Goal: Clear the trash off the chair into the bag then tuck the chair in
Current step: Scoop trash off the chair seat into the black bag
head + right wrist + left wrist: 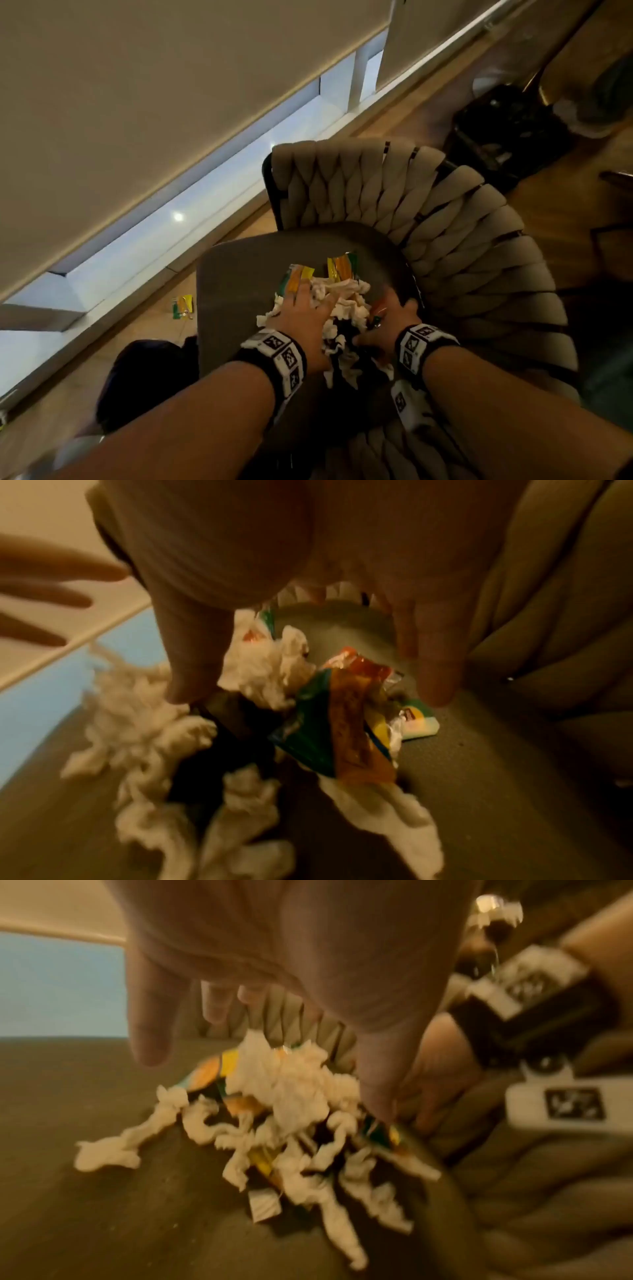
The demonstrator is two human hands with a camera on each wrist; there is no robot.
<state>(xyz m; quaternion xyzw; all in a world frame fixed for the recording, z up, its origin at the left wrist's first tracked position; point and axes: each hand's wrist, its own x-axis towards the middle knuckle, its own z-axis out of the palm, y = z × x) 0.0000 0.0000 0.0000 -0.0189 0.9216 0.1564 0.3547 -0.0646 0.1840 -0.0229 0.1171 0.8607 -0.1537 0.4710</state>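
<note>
Trash pile: crumpled white tissues and snack wrappers, heaped at centre of grey chair seat, in front of woven backrest. Left hand: fingers spread and straight, resting on top of left side of pile; nothing gripped. Right hand: placed against right side of pile, fingers extended downward beside wrappers; nothing clasped. Black trash bag: on floor behind chair, well apart from pile. One stray wrapper: on floor left of seat.
</note>
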